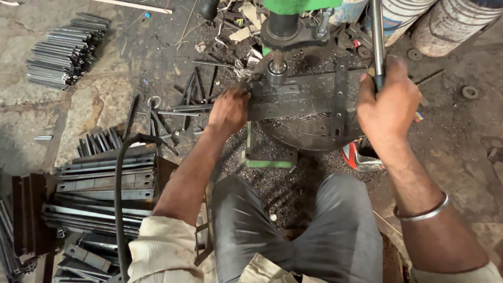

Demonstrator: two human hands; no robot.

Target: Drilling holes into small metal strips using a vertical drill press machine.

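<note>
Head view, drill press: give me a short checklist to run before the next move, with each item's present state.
1. Left hand steadies the flat metal bar on the round table: ok.
2. Right hand closed on the feed lever: ok.
3. Bar sits under the drill spindle: ok.
4. Left fingers well away from the spindle: not ok, they lie close beside it.
5. Bit tip on its mark: cannot tell, hidden.
6. Bar clamped: cannot tell; no clamp is visible.
</note>
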